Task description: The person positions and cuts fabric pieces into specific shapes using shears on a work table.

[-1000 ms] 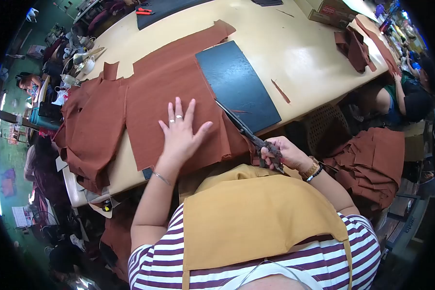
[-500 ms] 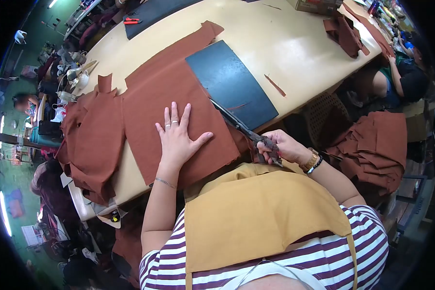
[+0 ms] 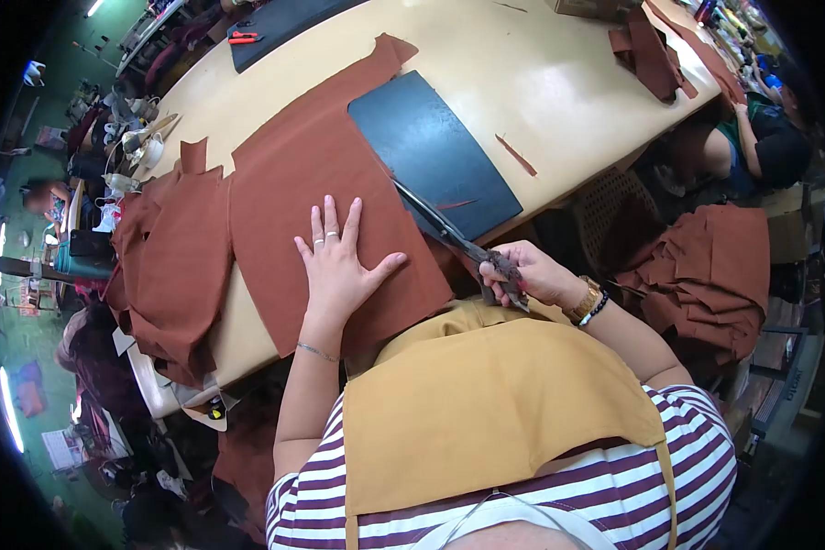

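Note:
My left hand (image 3: 339, 266) lies flat on a reddish-brown cloth (image 3: 293, 174), its fingers spread and two of them ringed. In my right hand (image 3: 527, 273) are the wrapped handles of large scissors (image 3: 449, 229), whose blades point up and left along the cloth's right edge. Beneath the blades and partly under the cloth is a dark board (image 3: 440, 147). A second brown cloth piece (image 3: 174, 266) lies rumpled to the left and hangs over the table's edge.
The cream table (image 3: 486, 73) bears a thin brown scrap (image 3: 516, 156), folded brown cloth (image 3: 646, 60), a cardboard box (image 3: 596, 7) and a red cutter (image 3: 244, 38) on a dark mat. A brown cloth pile (image 3: 706, 284) stands at right. Another person (image 3: 770, 147) sits beyond the table's right side.
The view has shifted. The cloth's near right part, bunched under the scissors a second ago, now lies flatter with a straight edge. My left hand stays flat, and my right still holds the scissors.

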`<action>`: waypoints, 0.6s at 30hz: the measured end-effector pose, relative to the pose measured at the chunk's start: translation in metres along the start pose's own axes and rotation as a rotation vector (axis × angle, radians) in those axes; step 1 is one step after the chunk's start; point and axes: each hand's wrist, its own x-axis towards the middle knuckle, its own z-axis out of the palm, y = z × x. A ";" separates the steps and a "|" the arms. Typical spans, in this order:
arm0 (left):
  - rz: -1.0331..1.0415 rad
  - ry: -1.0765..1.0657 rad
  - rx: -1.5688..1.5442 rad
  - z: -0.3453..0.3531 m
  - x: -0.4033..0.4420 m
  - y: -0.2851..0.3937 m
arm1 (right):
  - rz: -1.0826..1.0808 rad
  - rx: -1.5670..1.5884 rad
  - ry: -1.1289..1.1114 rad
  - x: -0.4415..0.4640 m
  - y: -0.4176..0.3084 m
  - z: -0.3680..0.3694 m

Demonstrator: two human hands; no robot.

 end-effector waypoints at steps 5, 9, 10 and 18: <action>0.011 -0.006 0.002 0.000 -0.003 0.005 | 0.040 0.011 0.013 0.000 -0.005 0.003; 0.028 -0.015 0.002 0.001 -0.010 0.012 | 0.031 0.043 0.028 0.009 -0.006 0.006; 0.025 -0.016 0.004 0.001 -0.011 0.013 | 0.024 0.030 0.023 0.009 -0.006 0.005; -0.015 0.012 -0.066 0.000 0.011 -0.012 | 0.019 -0.001 0.002 -0.005 -0.008 0.002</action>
